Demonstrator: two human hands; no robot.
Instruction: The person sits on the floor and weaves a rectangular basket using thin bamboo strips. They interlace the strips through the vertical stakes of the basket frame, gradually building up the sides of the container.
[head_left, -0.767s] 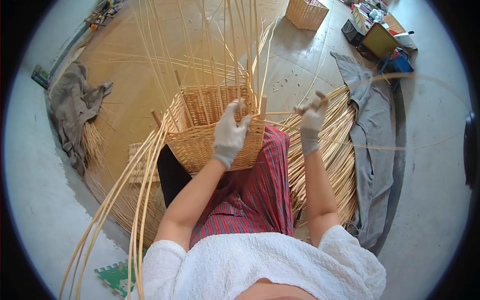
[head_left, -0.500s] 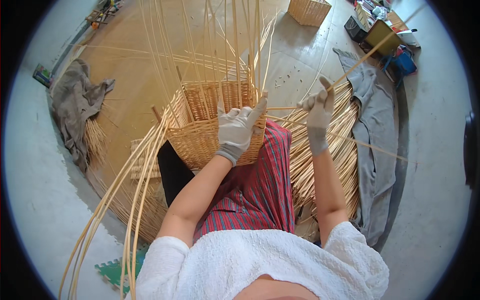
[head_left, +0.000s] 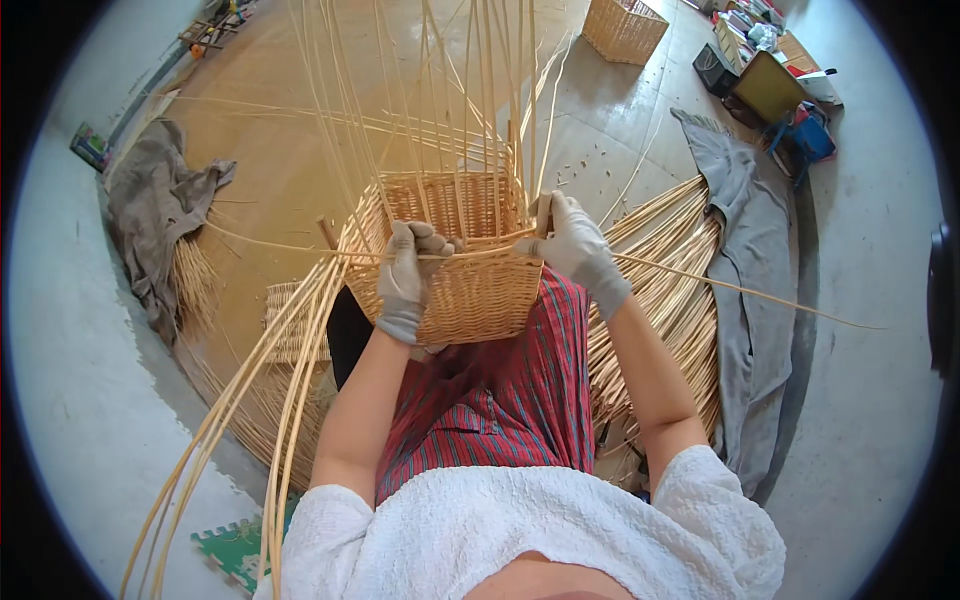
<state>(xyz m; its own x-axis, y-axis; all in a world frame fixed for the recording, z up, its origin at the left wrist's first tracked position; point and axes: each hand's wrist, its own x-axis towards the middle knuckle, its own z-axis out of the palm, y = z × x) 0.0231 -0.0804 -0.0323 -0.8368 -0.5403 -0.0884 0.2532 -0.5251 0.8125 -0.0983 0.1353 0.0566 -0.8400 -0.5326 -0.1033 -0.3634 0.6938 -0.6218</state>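
A half-woven wicker basket [head_left: 465, 300] rests on my lap, tall upright stakes rising from its sides. My left hand [head_left: 404, 282], in a pale glove with a grey cuff, is closed at the near rim. It pinches a thin wicker rod [head_left: 285, 246], which reaches out past the basket's left side. At the right near corner my right hand [head_left: 580, 248], gloved alike, has its thumb and fingers closed round the basket's corner. Another rod [head_left: 745, 288] sticks out to the right from behind this hand. Loose long rods [head_left: 235, 385] hang from the basket's left side.
A thick bundle of wicker rods [head_left: 655, 330] lies on the right beside a grey cloth [head_left: 755, 330]. More grey cloth [head_left: 160, 195] covers rods on the left. A finished-looking basket [head_left: 625, 32] stands far off, near a black box [head_left: 714, 68] and a blue stool-like object [head_left: 808, 132].
My right hand has come in from the right to the basket's corner. My left hand has moved left along the near rim. A rod now stretches out to the left.
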